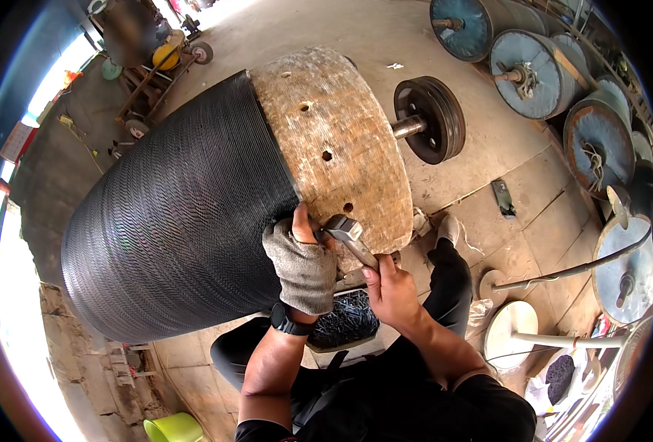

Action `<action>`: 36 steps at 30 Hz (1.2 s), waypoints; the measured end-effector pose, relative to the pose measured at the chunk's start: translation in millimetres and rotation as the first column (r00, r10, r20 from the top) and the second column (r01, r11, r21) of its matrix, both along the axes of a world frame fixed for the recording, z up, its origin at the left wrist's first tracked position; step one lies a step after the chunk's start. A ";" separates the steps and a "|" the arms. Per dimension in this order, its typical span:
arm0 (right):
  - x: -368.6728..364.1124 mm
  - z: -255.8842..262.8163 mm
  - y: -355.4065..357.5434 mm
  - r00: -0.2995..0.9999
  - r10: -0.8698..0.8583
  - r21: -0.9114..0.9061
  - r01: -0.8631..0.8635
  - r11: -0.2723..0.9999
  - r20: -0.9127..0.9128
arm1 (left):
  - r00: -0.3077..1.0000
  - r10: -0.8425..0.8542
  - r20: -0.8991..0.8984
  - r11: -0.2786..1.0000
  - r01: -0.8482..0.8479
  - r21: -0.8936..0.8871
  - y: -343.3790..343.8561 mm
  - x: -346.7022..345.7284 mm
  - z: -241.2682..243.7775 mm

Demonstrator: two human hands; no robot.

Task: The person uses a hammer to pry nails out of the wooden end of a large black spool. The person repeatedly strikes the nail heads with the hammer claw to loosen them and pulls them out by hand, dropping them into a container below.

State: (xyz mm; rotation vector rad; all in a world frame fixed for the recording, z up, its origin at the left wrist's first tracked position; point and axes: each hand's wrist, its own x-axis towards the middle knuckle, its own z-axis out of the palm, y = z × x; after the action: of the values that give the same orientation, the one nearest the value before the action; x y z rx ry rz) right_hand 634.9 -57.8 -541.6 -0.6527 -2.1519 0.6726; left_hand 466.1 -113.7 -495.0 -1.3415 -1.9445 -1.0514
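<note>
A large drum [326,127] with a pale, worn, wood-like surface lies before me. Most of its length is covered by a black ridged layer [182,221] set in close rows. My left hand [304,259], in a grey knitted fingerless glove, rests at the edge of that layer. Its thumb sticks up; whether the hidden fingers pinch something small, I cannot tell. With my right hand [390,287] I grip the handle of a hammer [354,237], whose metal head is just beside the left fingers. Between my knees stands a tray [332,349] of many small dark nail-like pieces.
A dark grooved pulley [428,120] sits on the drum's shaft. Several metal-ended rollers [528,74] line the right side. Two round stand bases [511,334] are at lower right, and a yellow-green bucket [173,428] is at lower left. A wheeled frame [149,83] stands at upper left.
</note>
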 end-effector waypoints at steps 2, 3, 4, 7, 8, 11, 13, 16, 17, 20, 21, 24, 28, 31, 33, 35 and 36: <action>2.1 2.6 -2.4 0.994 0.001 -0.005 -0.001 1.000 -0.106 | 1.000 0.024 0.016 0.999 -0.025 0.032 2.5 1.8 -3.5; 3.0 4.4 -3.6 0.997 -0.009 0.019 0.011 1.000 -0.075 | 0.999 0.038 -0.001 0.999 -0.038 0.033 3.7 2.4 -4.8; 2.9 6.4 -5.3 0.999 -0.019 0.043 0.021 0.999 -0.045 | 0.998 0.054 -0.019 0.998 -0.053 0.035 5.3 2.3 -5.3; -0.2 -6.0 1.4 0.995 -0.042 0.063 0.036 0.997 0.093 | 0.998 0.056 0.026 0.998 -0.055 -0.029 -3.6 7.8 2.2; 4.7 -14.1 -2.9 0.997 -0.044 0.015 0.043 0.999 0.062 | 0.997 0.071 0.016 0.997 -0.070 -0.034 -15.5 16.3 4.2; 6.2 -14.6 1.1 0.976 0.001 0.110 0.024 0.994 -0.219 | 0.996 -0.019 -0.089 0.999 0.015 -0.048 -50.4 27.7 -23.0; 5.0 -28.3 0.6 0.955 0.040 0.115 -0.007 0.993 -0.294 | 0.993 -0.106 -0.057 0.963 0.089 -0.254 -69.9 42.2 -54.7; -11.8 -35.1 4.4 1.000 -0.028 0.046 0.029 0.999 -0.009 | 0.963 -0.219 0.158 0.787 0.270 -0.554 -90.2 61.0 -108.4; -13.1 -35.6 5.5 0.998 0.009 -0.010 -0.010 1.000 -0.066 | 0.952 -0.272 0.142 0.750 0.303 -0.588 -87.5 59.6 -132.4; -10.2 -51.2 2.3 0.939 0.061 -0.062 -0.087 0.994 -0.338 | 0.946 -0.235 0.224 0.823 0.316 -0.471 -82.3 64.7 -185.1; -8.7 -50.8 -0.4 0.908 0.063 -0.060 -0.097 0.993 -0.414 | 0.944 -0.252 0.214 0.816 0.326 -0.477 -78.6 64.4 -185.1; -18.9 -39.8 6.9 1.000 -0.023 -0.105 0.023 0.994 -0.002 | 0.928 -0.349 0.128 0.736 0.356 -0.575 -72.7 61.9 -182.1; -7.2 -28.9 -8.9 0.914 0.055 -0.234 -0.161 0.959 -0.401 | 0.919 -0.373 0.124 0.809 0.388 -0.441 -71.8 62.1 -177.6; -10.4 -31.4 2.3 0.991 -0.021 0.065 0.030 0.997 -0.136 | 0.910 -0.401 0.105 0.795 0.402 -0.453 -77.0 63.7 -149.0; -22.1 -28.8 6.5 0.996 -0.057 -0.025 0.059 0.998 0.064 | 0.929 -0.361 0.079 0.824 0.358 -0.439 -76.0 64.0 -148.1; -11.4 -21.1 -2.6 1.000 0.008 -0.046 -0.009 0.999 -0.020 | 0.966 -0.215 0.145 0.888 0.255 -0.382 -76.9 62.3 -135.8; -8.3 -20.2 -4.7 0.989 0.059 0.105 -0.045 0.993 -0.136 | 0.955 -0.215 0.204 0.903 0.274 -0.333 -74.6 56.0 -125.1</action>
State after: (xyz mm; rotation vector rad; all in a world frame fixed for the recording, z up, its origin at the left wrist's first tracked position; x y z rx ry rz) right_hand 626.6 -62.4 -561.8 -0.4826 -2.0649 0.6131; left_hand 522.1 -188.3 -620.1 -1.7883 -2.2094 -0.9750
